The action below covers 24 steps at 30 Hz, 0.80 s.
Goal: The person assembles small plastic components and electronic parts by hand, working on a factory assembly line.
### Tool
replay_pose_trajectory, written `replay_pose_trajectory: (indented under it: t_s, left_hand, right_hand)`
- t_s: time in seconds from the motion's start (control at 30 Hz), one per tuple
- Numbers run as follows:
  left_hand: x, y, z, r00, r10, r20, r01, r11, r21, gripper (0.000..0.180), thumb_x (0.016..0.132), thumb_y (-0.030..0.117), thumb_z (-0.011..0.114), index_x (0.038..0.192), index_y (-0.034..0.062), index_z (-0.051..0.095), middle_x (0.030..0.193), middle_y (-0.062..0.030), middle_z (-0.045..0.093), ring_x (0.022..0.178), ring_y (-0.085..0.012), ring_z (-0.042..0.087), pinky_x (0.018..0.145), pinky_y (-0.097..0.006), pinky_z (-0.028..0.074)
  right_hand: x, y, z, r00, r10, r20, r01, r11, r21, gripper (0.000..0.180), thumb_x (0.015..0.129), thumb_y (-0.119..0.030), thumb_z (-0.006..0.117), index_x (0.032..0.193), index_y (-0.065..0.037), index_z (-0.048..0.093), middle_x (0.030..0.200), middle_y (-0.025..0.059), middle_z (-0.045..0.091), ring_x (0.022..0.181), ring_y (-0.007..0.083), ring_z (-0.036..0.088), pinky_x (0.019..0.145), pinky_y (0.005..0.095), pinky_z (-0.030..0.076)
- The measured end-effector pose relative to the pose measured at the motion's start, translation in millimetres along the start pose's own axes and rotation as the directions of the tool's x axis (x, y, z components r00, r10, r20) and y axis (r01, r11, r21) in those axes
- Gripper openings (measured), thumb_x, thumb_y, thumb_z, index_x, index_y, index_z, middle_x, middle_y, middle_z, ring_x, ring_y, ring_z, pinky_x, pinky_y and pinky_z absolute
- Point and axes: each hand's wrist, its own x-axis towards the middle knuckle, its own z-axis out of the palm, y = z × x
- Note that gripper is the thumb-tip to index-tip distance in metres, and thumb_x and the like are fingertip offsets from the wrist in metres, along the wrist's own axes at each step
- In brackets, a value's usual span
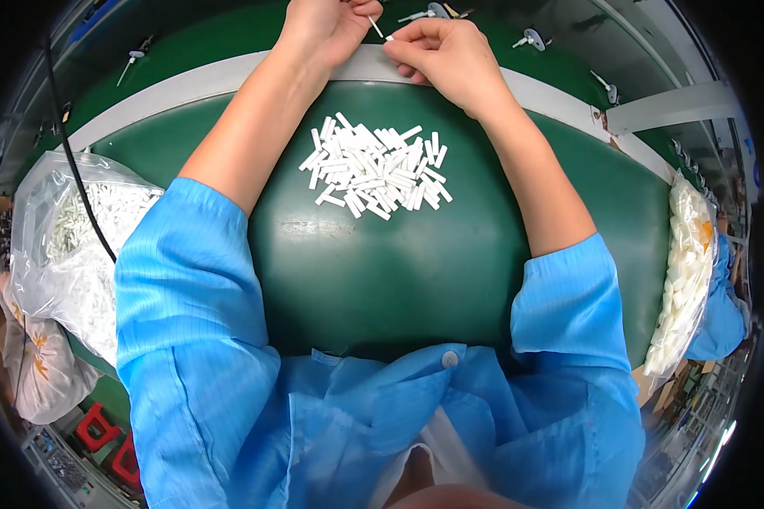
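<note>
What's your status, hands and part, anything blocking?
Both hands up at the far table edge, left hand and right hand pinching one thin white stick between them. Pile of white pieces untouched below. Nothing blocking.

My bench is a green mat (450,271) edged by a pale grey strip (187,85). A heap of small white sticks (373,168) lies on it in front of me. Beyond the strip, small metal pieces (530,39) lie scattered on more green surface.
</note>
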Motion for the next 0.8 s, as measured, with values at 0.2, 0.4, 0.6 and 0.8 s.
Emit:
replay_pose_trajectory:
  t_s: [0.2, 0.4, 0.6, 0.8]
  left_hand:
    - [5, 4, -7, 0.991, -0.042, 0.127, 0.052, 0.995, -0.08, 0.02, 0.098, 0.013, 0.033, 0.09, -0.0018, 0.046, 0.074, -0.0053, 0.046, 0.056, -0.0109, 0.039, 0.05, -0.023, 0.033]
    - [-7, -8, 2, 0.996, -0.054, 0.071, 0.053, 0.999, 0.01, 0.021, 0.098, 0.014, 0.033, 0.091, -0.002, 0.045, 0.074, -0.0057, 0.046, 0.057, -0.0117, 0.039, 0.051, -0.023, 0.034]
    - [-10, -17, 7, 1.0, 0.025, -0.006, -0.024, 0.989, 0.144, 0.018, 0.097, 0.016, 0.038, 0.098, 0.0008, 0.048, 0.088, -0.0104, 0.059, 0.073, -0.0157, 0.056, 0.065, -0.026, 0.044]
    - [-24, -31, 15, 0.993, 0.1, -0.057, -0.082, 0.964, 0.254, 0.017, 0.096, 0.017, 0.043, 0.103, 0.0024, 0.05, 0.099, -0.0121, 0.062, 0.092, -0.0193, 0.06, 0.083, -0.03, 0.044]
  right_hand:
    - [2, 9, 7, 0.998, 0.033, 0.053, -0.045, 0.97, 0.239, 0.021, 0.082, -0.015, 0.067, 0.092, 0.004, 0.064, 0.078, 0.0076, 0.066, 0.066, 0.01, 0.061, 0.059, 0.0203, 0.049]
    - [5, 6, 2, 0.997, 0.068, 0.03, -0.074, 0.957, 0.281, 0.022, 0.081, -0.014, 0.068, 0.092, 0.005, 0.064, 0.078, 0.008, 0.066, 0.066, 0.01, 0.061, 0.061, 0.0203, 0.049]
    - [11, 19, -1, 0.998, 0.041, -0.052, -0.022, 0.949, 0.316, 0.023, 0.08, -0.014, 0.07, 0.092, 0.005, 0.065, 0.079, 0.0082, 0.066, 0.067, 0.0103, 0.061, 0.065, 0.0221, 0.049]
    - [8, 12, 0, 0.877, -0.264, -0.401, 0.293, 0.956, 0.011, 0.011, 0.079, -0.009, 0.067, 0.083, 0.002, 0.066, 0.068, 0.0101, 0.065, 0.057, 0.015, 0.06, 0.054, 0.0286, 0.048]
